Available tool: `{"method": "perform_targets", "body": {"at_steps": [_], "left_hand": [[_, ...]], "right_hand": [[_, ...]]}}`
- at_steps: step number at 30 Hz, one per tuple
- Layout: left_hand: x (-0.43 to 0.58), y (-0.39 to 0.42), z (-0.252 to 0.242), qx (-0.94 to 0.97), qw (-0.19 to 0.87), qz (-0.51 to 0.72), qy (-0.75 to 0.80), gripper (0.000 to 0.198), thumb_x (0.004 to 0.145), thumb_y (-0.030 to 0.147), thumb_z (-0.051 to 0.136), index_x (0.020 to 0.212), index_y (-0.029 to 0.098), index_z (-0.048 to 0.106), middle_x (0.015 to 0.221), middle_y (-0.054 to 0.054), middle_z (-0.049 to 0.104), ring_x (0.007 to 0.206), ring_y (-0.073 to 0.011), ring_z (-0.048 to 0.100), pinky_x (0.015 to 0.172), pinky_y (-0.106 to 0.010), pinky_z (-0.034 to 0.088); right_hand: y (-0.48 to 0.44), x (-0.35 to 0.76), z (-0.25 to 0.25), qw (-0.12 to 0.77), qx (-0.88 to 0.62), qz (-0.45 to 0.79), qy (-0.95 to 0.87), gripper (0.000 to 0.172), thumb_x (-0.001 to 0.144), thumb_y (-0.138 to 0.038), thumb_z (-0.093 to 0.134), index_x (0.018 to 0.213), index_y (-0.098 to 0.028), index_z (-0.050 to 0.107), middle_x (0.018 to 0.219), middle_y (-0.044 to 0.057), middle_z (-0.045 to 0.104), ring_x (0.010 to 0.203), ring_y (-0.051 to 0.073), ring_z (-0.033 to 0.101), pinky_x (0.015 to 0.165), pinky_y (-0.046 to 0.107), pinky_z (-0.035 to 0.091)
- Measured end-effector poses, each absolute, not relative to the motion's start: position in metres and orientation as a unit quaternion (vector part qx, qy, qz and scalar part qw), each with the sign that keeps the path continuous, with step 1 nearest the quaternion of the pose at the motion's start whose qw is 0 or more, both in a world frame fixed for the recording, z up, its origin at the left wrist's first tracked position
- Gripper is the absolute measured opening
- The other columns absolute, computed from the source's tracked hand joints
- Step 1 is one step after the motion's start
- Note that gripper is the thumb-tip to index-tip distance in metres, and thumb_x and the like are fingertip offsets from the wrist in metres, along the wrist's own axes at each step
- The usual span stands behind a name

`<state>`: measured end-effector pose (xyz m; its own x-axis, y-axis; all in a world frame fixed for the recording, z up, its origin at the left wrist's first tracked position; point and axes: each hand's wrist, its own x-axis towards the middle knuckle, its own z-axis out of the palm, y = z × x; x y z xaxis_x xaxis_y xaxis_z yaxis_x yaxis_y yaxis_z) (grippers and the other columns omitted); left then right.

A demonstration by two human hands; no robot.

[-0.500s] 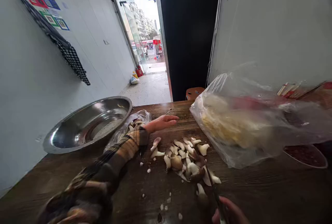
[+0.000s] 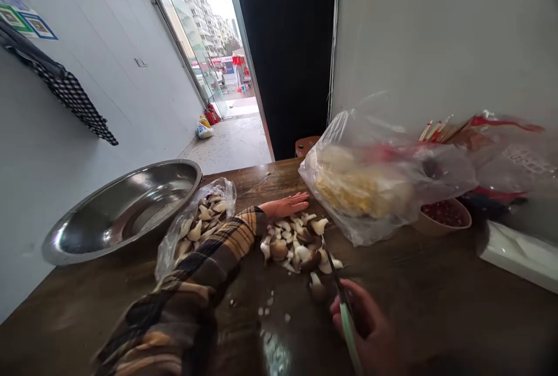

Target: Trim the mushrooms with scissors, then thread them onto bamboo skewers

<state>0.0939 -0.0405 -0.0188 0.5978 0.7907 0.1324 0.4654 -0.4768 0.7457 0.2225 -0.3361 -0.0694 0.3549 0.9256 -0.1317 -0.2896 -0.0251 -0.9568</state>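
Note:
A heap of cut mushroom pieces (image 2: 296,243) lies on the dark wooden table (image 2: 436,294). My left hand (image 2: 285,206), in a plaid sleeve, lies flat with fingers stretched out against the far side of the heap. My right hand (image 2: 364,321) is closed round the pale handle of a knife (image 2: 337,289), whose blade points into the near side of the heap.
A steel basin (image 2: 120,210) sits at the left, beside a clear bag of mushrooms (image 2: 198,222). Another plastic bag with pale food (image 2: 366,187) lies at the right, with a bowl of red bits (image 2: 444,214) and a white box (image 2: 517,254). An open doorway lies ahead.
My left hand has drawn in against the mushroom pieces, which now lie gathered in a tighter heap. My right hand with the knife has come further into view. The view shifted right.

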Motion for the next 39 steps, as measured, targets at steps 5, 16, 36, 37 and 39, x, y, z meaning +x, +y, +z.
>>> {"method": "perform_targets", "body": {"at_steps": [5, 16, 36, 37, 39], "left_hand": [[0.069, -0.094, 0.006, 0.798, 0.402, 0.207, 0.397, 0.035, 0.089, 0.039, 0.056, 0.114, 0.016, 0.06, 0.117, -0.008, 0.061, 0.103, -0.0233, 0.06, 0.088, -0.041, 0.051], [-0.017, -0.159, 0.059, 0.678, 0.414, 0.354, 0.493, 0.047, 0.082, 0.05, 0.058, 0.11, 0.014, 0.066, 0.102, -0.011, 0.072, 0.095, -0.0198, 0.066, 0.093, -0.038, 0.047], [-0.02, -0.203, -0.019, 0.663, 0.361, 0.426, 0.497, 0.038, 0.083, 0.033, 0.056, 0.115, 0.014, 0.063, 0.118, -0.015, 0.065, 0.108, -0.0247, 0.061, 0.099, -0.043, 0.044], [-0.022, -0.207, -0.012, 0.658, 0.342, 0.44, 0.506, 0.035, 0.084, 0.034, 0.055, 0.112, 0.015, 0.064, 0.115, -0.014, 0.066, 0.106, -0.0242, 0.061, 0.098, -0.043, 0.045], [-0.029, -0.224, 0.001, 0.679, 0.338, 0.42, 0.499, 0.038, 0.085, 0.039, 0.055, 0.114, 0.015, 0.063, 0.11, -0.013, 0.067, 0.1, -0.0233, 0.063, 0.094, -0.043, 0.047]], "right_hand": [[-0.338, 0.232, -0.056, 0.591, -0.546, 0.496, -0.328, 0.048, 0.071, -0.037, 0.077, 0.114, -0.022, 0.062, 0.087, 0.005, 0.071, 0.08, 0.021, 0.067, 0.074, 0.033, 0.054], [-0.34, 0.236, -0.061, 0.623, -0.509, 0.488, -0.339, 0.052, 0.069, -0.038, 0.078, 0.115, -0.023, 0.058, 0.086, 0.003, 0.068, 0.083, 0.019, 0.064, 0.075, 0.033, 0.053], [-0.334, 0.237, -0.078, 0.649, -0.529, 0.424, -0.347, 0.057, 0.065, -0.042, 0.081, 0.114, -0.023, 0.058, 0.085, 0.004, 0.072, 0.069, 0.019, 0.067, 0.069, 0.036, 0.057], [-0.335, 0.236, -0.075, 0.648, -0.536, 0.415, -0.347, 0.058, 0.063, -0.042, 0.081, 0.113, -0.022, 0.059, 0.084, 0.004, 0.072, 0.068, 0.019, 0.067, 0.068, 0.036, 0.057], [-0.336, 0.235, -0.07, 0.646, -0.553, 0.395, -0.348, 0.059, 0.061, -0.043, 0.082, 0.111, -0.021, 0.059, 0.082, 0.004, 0.072, 0.065, 0.018, 0.066, 0.065, 0.036, 0.056]]}}
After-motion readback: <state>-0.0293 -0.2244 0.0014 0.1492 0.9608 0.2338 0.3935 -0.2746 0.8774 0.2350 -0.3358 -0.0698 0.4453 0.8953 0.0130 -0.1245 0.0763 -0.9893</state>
